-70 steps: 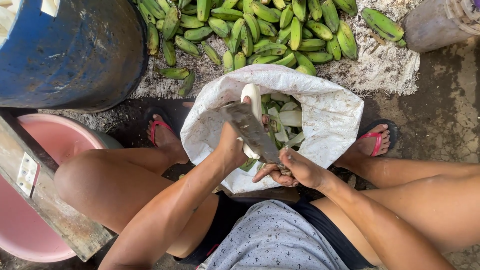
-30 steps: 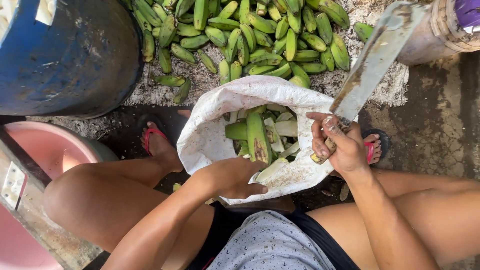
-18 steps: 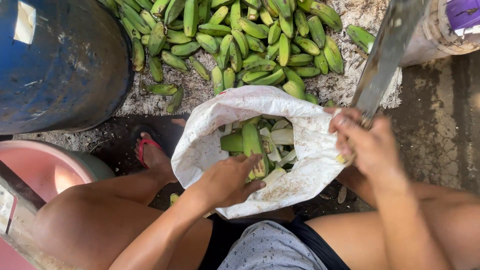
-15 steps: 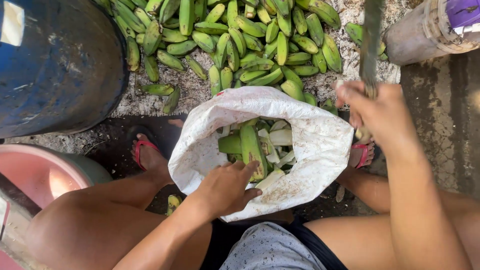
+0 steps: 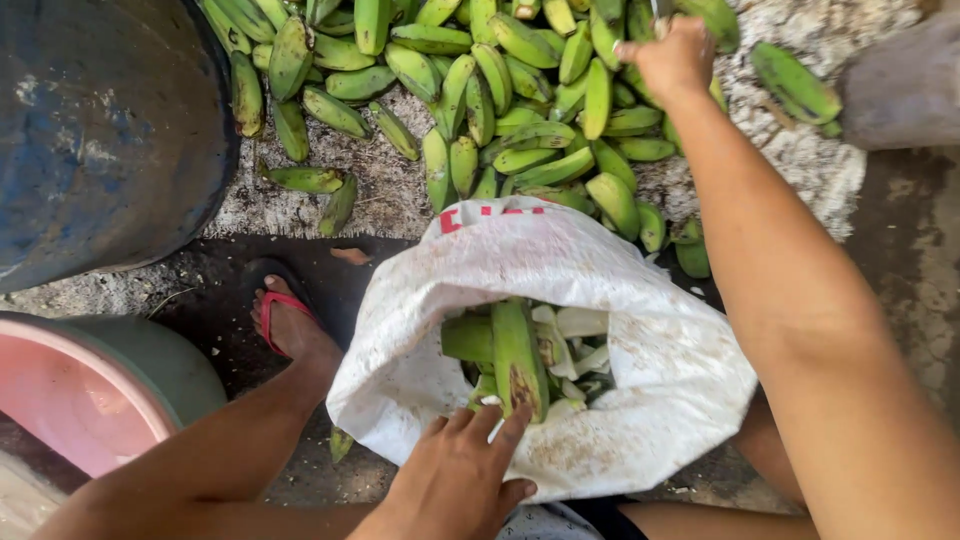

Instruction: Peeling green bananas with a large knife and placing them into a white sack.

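While the left hand (image 5: 455, 480) pressed flat, fingers spread, on the white sack (image 5: 560, 270) rim | right hand (image 5: 675, 55) gripped a knife handle (blade out of view) over the green bananas (image 5: 520, 130) | best: steady sack, pick one fruit.

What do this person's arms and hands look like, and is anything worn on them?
Both arms are bare along all that shows: no sleeves, gloves, watch or bracelets. The left hand has short, plain nails and no rings. The right hand is ringless too, as far as can be seen; it sits at the frame's top edge. A red-strapped sandal is on one foot.
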